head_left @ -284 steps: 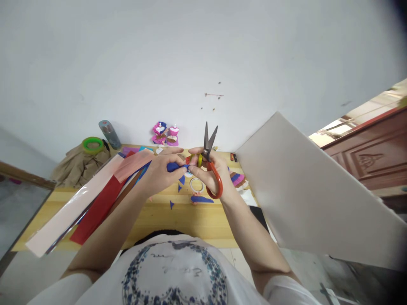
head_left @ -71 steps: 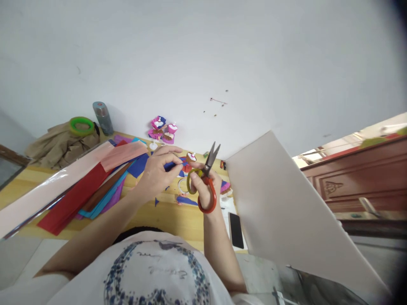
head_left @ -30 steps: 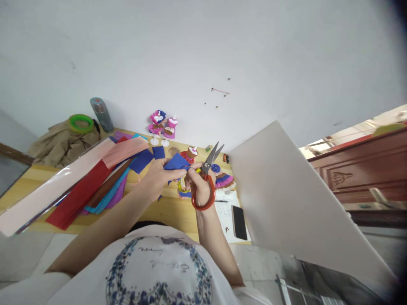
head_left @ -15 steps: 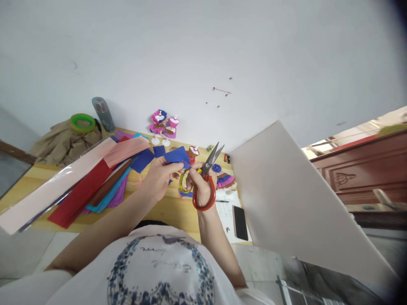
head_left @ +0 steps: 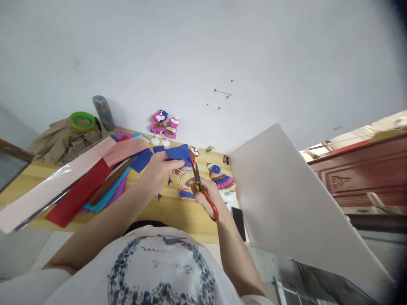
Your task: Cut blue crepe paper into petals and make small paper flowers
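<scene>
Over the yellow wooden worktop's (head_left: 181,218) middle, the left hand (head_left: 159,171) pinches a flat blue paper piece (head_left: 178,151); the right hand (head_left: 208,194) grips red-and-yellow-handled metal scissors (head_left: 198,184), pointed toward its right edge. A long red paper strip (head_left: 79,192) lies near the front-left corner.

Upside-down script (head_left: 173,265) on the white shirt (head_left: 162,277) probably reads "Eternal" and "Love".

The wall (head_left: 152,55) is pale — the table (head_left: 181,216) wooden.
</scene>
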A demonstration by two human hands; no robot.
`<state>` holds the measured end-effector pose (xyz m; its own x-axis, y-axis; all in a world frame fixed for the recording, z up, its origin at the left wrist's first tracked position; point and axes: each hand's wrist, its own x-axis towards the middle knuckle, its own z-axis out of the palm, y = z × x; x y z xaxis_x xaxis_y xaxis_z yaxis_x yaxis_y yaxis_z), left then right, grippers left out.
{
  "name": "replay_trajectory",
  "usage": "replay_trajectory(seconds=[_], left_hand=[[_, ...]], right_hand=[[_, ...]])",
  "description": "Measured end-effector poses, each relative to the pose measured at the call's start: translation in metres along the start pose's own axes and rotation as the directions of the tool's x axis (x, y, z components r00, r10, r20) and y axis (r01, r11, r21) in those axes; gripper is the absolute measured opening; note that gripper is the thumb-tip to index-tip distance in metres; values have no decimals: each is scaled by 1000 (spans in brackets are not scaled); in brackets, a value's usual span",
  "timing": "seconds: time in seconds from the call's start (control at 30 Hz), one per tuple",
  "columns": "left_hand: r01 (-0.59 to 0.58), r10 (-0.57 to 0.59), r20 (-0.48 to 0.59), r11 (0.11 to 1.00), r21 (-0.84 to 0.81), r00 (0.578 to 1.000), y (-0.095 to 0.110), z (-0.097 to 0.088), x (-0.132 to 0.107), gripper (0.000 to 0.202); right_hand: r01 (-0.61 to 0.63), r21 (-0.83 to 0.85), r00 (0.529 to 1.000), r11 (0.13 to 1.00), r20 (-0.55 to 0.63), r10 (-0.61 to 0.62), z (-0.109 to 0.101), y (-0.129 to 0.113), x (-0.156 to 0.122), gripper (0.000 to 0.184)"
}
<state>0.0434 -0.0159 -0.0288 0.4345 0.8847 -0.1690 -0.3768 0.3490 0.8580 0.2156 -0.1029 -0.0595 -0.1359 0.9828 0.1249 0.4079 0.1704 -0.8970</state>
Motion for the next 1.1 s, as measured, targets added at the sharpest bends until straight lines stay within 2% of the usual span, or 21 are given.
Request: replay_trajectory(seconds=[0.17,0.43,0.67,0.77,0.83,0.9,1.0,1.1], left_hand=[[-52,47,57,995,84,997,0,-6,2,10],[-62,51,51,963,263,997,-2,-7,2,8],[-58,55,19,975,216,998,-4,-8,4,6],[-58,58,8,994,93,998,-6,-9,5,10],[-25,25,37,1000,4,999,-8,-9,5,12],[28,-25,81,999,-45,996,-11,-8,4,13],[100,-94,129,994,-39,987,-15,-6,2,15],[151,-148,132,988,-11,980,-17,-5,-1,22]], right_hand=[[-37,-22,998,999,56,38,-2,0,0,53],[-13,-102,998,995,63,20,-4,1,3,53],[-25,-95,999,995,45,30,-3,1,0,44],[-68,105,991,992,-111,79,5,7,-1,37],[3,264,960,965,-271,71,11,9,3,34],[100,345,918,933,-393,48,15,7,11,33],[125,383,887,915,-456,69,19,-2,26,31],[91,419,888,904,-445,117,23,-10,39,31]])
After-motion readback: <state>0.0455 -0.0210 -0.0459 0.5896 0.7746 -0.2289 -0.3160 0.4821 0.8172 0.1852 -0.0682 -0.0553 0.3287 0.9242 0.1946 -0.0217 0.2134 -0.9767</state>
